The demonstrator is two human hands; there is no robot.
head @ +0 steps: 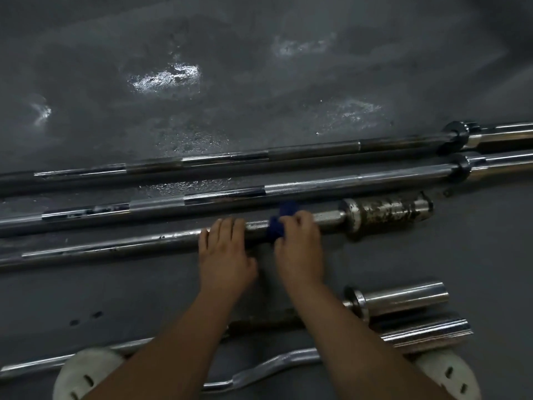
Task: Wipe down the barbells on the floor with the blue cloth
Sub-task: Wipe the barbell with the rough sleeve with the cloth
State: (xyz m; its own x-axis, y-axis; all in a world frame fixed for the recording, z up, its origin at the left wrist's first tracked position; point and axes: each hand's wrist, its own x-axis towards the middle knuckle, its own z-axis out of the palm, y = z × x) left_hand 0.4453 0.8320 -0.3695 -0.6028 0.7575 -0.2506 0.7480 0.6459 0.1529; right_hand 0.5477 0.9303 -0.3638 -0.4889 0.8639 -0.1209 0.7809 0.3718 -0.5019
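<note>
Centrally, right hand (300, 246) wraps blue cloth (280, 225) round barbell (115, 247), fingers curled; left hand (225, 252) rests flat, fingers together; bar's left end cropped.

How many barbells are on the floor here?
5: far bar, second bar, rusty-ended bar wrapped by the blue cloth, then near straight bar and wavy bar. Arms may hide more.

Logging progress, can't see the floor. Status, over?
Left hand rests on the rusty-sleeved barbell. Right hand grips blue cloth around its shaft, near the sleeve. Nothing in the way on the shaft.
</note>
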